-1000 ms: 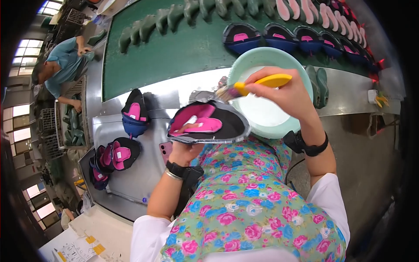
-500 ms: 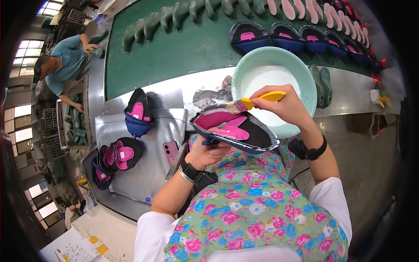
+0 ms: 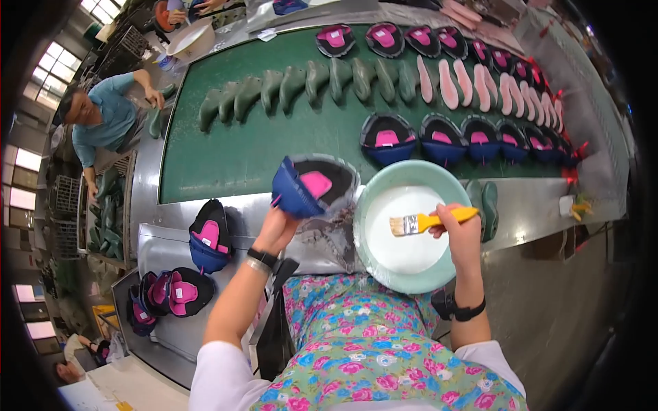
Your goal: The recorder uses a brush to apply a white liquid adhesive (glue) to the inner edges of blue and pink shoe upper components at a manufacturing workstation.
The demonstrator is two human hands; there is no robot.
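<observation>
My left hand (image 3: 277,231) grips a blue shoe upper (image 3: 299,190) with a pink and black lining by its lower edge, raised over the near edge of the green table. In my right hand (image 3: 458,229) is a paintbrush (image 3: 426,222) with a yellow handle and pale bristles. The brush hovers over a pale green basin (image 3: 369,255) of white liquid, bristles pointing left. Several similar shoe uppers (image 3: 388,139) stand in a row just beyond the basin. More uppers (image 3: 210,236) rest on the metal surface left of my left hand.
Across the green table (image 3: 219,168) run rows of green shoe lasts (image 3: 291,89), pink insoles (image 3: 449,83) and further uppers (image 3: 385,39). Two green lasts (image 3: 489,209) lie right of the basin. At the left, a person in a blue shirt (image 3: 106,113) handles lasts beside a crate (image 3: 127,226).
The upper has moved from in front of my body forward and left over the table. My right hand has drawn the brush away from it to above the basin. The view has tilted up.
</observation>
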